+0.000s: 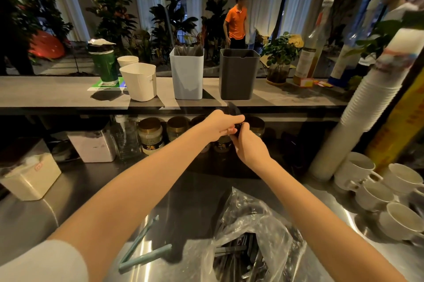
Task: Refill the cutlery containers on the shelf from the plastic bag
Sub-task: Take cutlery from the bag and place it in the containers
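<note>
At frame centre, the left hand (221, 126) and right hand (246, 144) pinch a bundle of dark cutlery (234, 111); squaring it should ease entry into the grey container (238, 75) above.

Two bare hands, the left hand (221, 126) and the right hand (249, 147), met on one dark bundle of wrapped cutlery (234, 113); its pieces were too blurred to count. Just beyond the fingertips, three square plastic containers stood on the grey shelf (57, 94): one white container (139, 80), one pale blue container (187, 75) and one dark grey container (238, 74). Left of the fingers, under the shelf, stood at least three gold-lidded glass jars (150, 136). Nearer than the fingers lay one clear plastic bag of dark cutlery (250, 242) and two pale green paper-wrapped straws (144, 258). Right of the fingers sat at least four white ceramic cups (376, 194) and two tall stacks of white paper cups (358, 107).
</note>
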Demonstrator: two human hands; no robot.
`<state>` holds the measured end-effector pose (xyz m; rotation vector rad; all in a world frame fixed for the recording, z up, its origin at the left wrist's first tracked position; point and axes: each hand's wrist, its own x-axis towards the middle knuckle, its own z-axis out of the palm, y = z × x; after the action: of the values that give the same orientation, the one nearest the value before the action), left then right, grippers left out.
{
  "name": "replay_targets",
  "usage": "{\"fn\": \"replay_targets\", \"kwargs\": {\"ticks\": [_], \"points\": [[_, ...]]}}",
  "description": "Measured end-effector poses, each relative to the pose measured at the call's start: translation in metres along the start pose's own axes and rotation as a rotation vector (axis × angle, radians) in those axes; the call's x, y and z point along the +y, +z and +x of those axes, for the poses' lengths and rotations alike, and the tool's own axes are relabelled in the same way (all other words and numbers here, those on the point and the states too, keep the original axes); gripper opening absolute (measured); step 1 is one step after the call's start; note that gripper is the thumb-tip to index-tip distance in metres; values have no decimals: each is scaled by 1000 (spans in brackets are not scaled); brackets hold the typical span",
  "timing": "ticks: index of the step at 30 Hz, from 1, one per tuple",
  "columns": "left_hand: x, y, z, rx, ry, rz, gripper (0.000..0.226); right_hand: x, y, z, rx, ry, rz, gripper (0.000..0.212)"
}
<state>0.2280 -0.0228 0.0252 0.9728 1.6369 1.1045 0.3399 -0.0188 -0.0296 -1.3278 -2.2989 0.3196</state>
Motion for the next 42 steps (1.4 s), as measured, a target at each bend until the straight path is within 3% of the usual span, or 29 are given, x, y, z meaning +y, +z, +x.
{"fn": "replay_targets", "kwargs": {"ticks": [3, 7, 10, 15, 23, 29, 33, 39, 42], "points": [[14, -4, 8, -20, 35, -66, 35, -3, -18, 16, -69, -41, 140, 37], [34, -16, 22, -48, 119, -38, 27, -1, -45, 37, -364, 62, 751, 37], [52, -21, 30, -86, 194, -43, 14, 9, -53, 54, -359, 77, 998, 37], [83, -19, 41, -62, 334, 28, 14, 11, -67, 87, -270, 135, 1035, 34], [154, -25, 68, 68, 493, 5, 11, -3, -103, 163, -137, -76, 929, 31], [198, -33, 92, 124, 514, -120, 4, -13, -127, 216, -126, -178, 1111, 21], [219, -36, 111, 146, 597, -147, 18, -16, -136, 249, -113, -238, 1179, 22], [227, -44, 147, 218, 639, -30, 21, -12, -126, 289, -63, -323, 1037, 33], [219, -47, 165, 223, 596, 15, 21, -10, -111, 304, -39, -280, 950, 38]]}}
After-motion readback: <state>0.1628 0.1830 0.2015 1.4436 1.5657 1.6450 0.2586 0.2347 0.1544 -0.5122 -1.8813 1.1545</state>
